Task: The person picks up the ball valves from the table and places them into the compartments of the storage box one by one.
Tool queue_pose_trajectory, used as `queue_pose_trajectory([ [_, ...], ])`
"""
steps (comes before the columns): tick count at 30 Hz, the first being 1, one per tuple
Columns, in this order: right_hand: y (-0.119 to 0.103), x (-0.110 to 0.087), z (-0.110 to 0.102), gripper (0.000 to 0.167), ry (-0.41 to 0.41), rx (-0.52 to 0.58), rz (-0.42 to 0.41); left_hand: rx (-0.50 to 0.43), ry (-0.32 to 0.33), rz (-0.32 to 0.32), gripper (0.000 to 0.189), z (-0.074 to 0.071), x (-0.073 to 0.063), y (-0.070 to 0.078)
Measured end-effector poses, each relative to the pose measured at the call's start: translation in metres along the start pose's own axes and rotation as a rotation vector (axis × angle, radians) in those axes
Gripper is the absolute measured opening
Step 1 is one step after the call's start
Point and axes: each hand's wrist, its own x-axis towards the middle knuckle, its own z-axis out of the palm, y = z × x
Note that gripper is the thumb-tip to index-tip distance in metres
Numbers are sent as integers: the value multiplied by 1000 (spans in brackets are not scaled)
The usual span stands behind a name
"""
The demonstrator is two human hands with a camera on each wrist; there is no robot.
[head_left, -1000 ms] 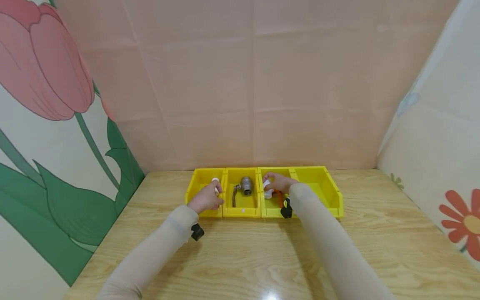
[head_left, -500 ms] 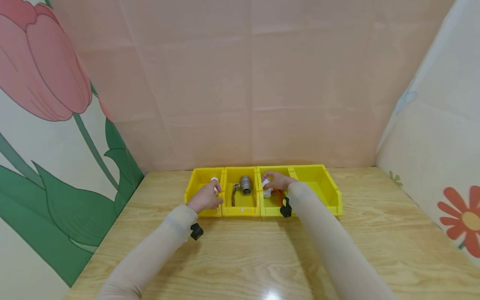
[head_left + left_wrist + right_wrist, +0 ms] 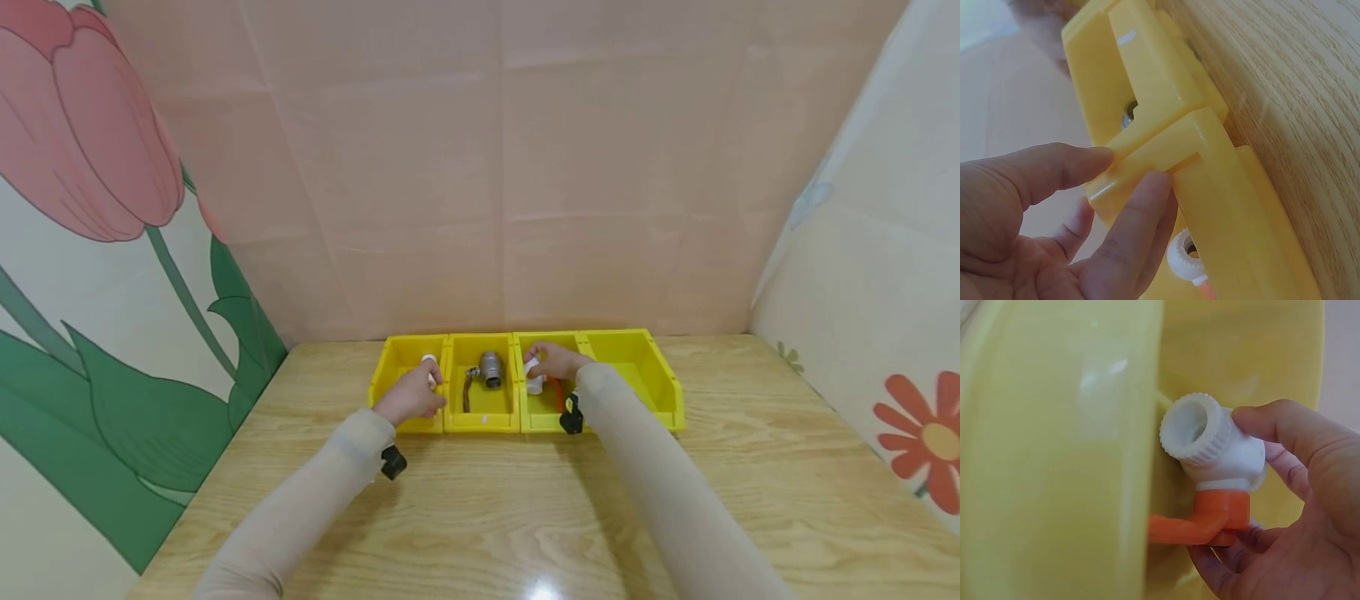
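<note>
My right hand point(image 3: 553, 362) holds a white plastic ball valve point(image 3: 1235, 456) inside the third yellow bin point(image 3: 540, 425). In the right wrist view the thumb lies on the valve's white body, with fingers behind and below; its orange lever point(image 3: 1188, 529) points left. My left hand point(image 3: 408, 397) is over the leftmost bin point(image 3: 380, 387), thumb and forefinger apart at the wall shared with the second bin. Below these fingers, a white valve point(image 3: 1179, 259) with an orange part shows inside that bin, partly hidden by the hand.
A grey metal valve point(image 3: 491, 371) with a brownish lever lies in the second bin point(image 3: 483, 423). The rightmost bin point(image 3: 633, 375) adjoins the third. All the bins stand in a row on a wooden table point(image 3: 480, 508), against a pinkish backdrop point(image 3: 480, 208).
The head view has shifted very slightly. Both hands keep the same places over the bins, and the right hand still holds the white ball valve.
</note>
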Motion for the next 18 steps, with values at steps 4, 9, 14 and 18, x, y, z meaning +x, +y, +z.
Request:
queue_pose_trajectory([
  [4,-8,-8,-13,53,62,9,33,0,-2,0,30,-1,-1,1],
  [9,-3,-4,10,53,63,-9,-11,-1,-1,-9,30,0,1,0],
  [14,8,0,15,76,9,-77,-46,-1,-1,-11,29,1,2,-1],
  [18,14,1,11,89,-15,-116,-76,11,2,-14,30,1,2,0],
])
